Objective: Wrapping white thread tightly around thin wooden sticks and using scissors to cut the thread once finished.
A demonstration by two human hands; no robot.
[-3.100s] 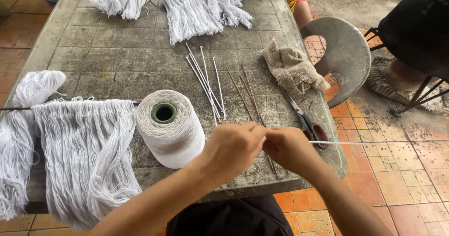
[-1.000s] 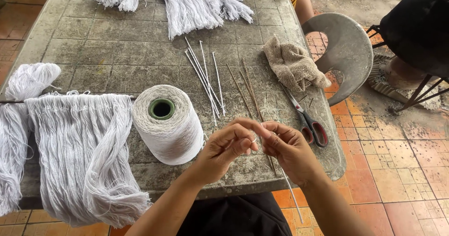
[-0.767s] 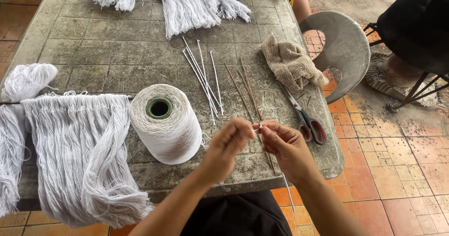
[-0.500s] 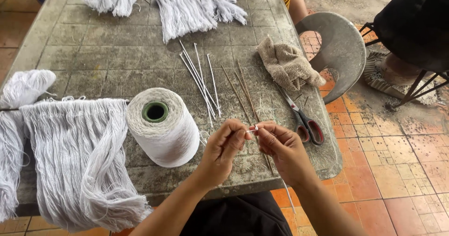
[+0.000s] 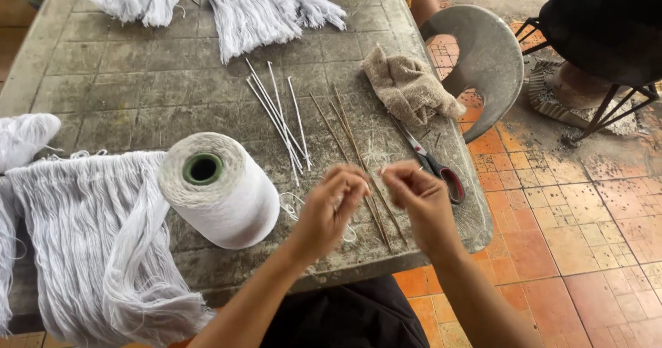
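Observation:
My left hand (image 5: 332,206) and my right hand (image 5: 419,197) meet over the near edge of a grey stone table (image 5: 103,100), fingertips pinched together on a thin white thread that is barely visible between them. A large spool of white thread (image 5: 222,188) with a green core lies just left of my left hand. Brown sticks (image 5: 348,137) run under my hands, and white-wrapped sticks (image 5: 279,117) lie beyond them. Red-handled scissors (image 5: 434,165) rest right of my right hand.
White yarn fringe (image 5: 89,251) hangs over the near left edge, and more yarn bundles (image 5: 241,10) lie at the far side. A beige rag (image 5: 408,86) sits by the right edge. A grey plastic chair (image 5: 483,58) and a dark stand (image 5: 607,31) occupy the tiled floor at right.
Earlier my hands were apart with thread stretched out to the right; they have since drawn together and now pinch the thread close between the fingertips.

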